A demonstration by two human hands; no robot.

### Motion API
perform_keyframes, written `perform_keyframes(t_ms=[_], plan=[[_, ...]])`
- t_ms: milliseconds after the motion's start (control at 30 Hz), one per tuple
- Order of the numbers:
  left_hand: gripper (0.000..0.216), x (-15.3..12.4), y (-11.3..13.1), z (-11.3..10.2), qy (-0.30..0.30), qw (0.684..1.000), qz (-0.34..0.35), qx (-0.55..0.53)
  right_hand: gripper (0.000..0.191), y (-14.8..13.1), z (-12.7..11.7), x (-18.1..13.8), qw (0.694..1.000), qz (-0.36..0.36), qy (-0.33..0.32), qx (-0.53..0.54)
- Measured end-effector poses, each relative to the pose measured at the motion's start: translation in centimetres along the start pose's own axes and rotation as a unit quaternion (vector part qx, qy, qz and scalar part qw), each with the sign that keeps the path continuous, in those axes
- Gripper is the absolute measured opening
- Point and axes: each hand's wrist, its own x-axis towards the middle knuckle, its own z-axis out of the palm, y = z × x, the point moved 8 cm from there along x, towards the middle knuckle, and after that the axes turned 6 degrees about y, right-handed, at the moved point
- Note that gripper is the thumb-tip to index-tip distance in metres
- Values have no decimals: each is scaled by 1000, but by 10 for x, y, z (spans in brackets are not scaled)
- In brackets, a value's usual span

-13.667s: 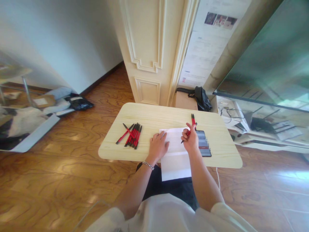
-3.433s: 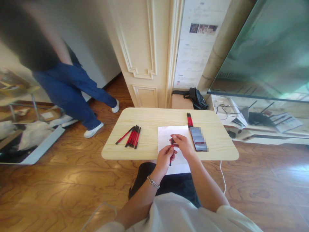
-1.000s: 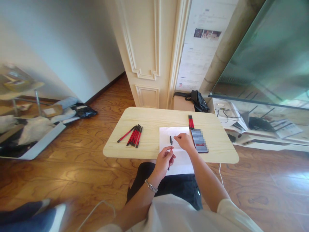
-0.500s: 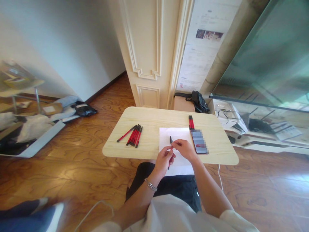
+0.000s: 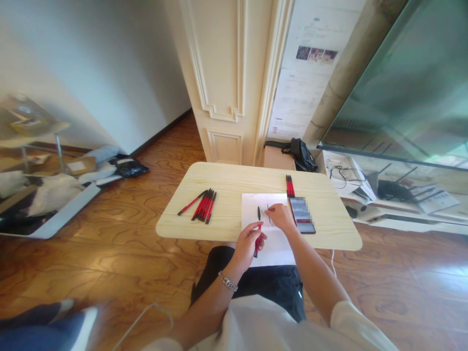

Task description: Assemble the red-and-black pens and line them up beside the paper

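Observation:
My left hand (image 5: 249, 242) is closed around a red pen barrel (image 5: 257, 245) held over the near edge of a white sheet of paper (image 5: 261, 204). My right hand (image 5: 281, 215) pinches a thin dark refill (image 5: 268, 212) just above the paper. A small black pen part (image 5: 259, 213) lies on the sheet beside it. A bunch of several red-and-black pens (image 5: 203, 205) lies to the left on the pale wooden table (image 5: 226, 178). A smaller group of red pens (image 5: 289, 185) rests at the far right of the paper.
A dark phone (image 5: 302, 215) lies right of the paper. Behind the table are a cream panelled door, a black bag (image 5: 302, 153) on a box, and a low glass unit (image 5: 395, 195). Another person's shoe and leg (image 5: 44, 321) show at bottom left.
My right hand has pulled away from the left one and moved over the paper with the thin refill; the left hand keeps the red barrel.

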Motion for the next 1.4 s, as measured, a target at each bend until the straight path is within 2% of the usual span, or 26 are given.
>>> perform_keyframes(t_ms=[167, 233, 300, 367, 500, 633, 767, 833, 933, 1033, 1100, 1167, 1267, 1400], plan=[[50, -2, 3, 0, -3, 1000, -20, -19, 30, -3, -2, -9, 999, 5, 40, -35], [51, -2, 4, 1, 3, 999, -28, -24, 36, -3, -4, -15, 999, -1, 46, 20], [54, -2, 5, 1, 17, 999, -35, -28, 42, -2, 1, -26, 991, 9, 15, 131], [59, -2, 6, 2, 35, 998, -39, -24, 46, -1, 15, -41, 963, 40, -44, 263], [66, -2, 8, 7, 47, 998, -41, 17, 49, -6, 37, -69, 876, 91, -136, 453], [67, -4, 11, 10, 43, 997, -27, 59, 46, -17, 43, -81, 812, 110, -200, 538], [66, -6, 15, 11, 33, 997, -13, 69, 43, -24, 41, -84, 789, 101, -229, 561], [64, -7, 16, 11, 29, 996, -11, 78, 40, -22, 42, -83, 795, 104, -228, 552], [63, -8, 14, 13, 14, 995, -17, 102, 36, -8, 37, -72, 830, 104, -176, 518], [63, -9, 11, 13, 1, 994, -14, 112, 33, 9, 19, -50, 891, 78, -80, 440], [62, -9, 10, 11, 1, 994, -6, 110, 29, 17, 3, -34, 940, 53, -12, 335], [60, -7, 8, 8, 3, 995, 6, 103, 21, 20, -11, -22, 977, 30, 38, 207], [56, -3, 7, 4, 11, 995, 18, 96, 19, 13, -18, -14, 996, -8, 63, 56], [53, 1, 6, -2, 26, 995, 12, 93, 21, 4, -9, -16, 997, -28, 55, -38]])
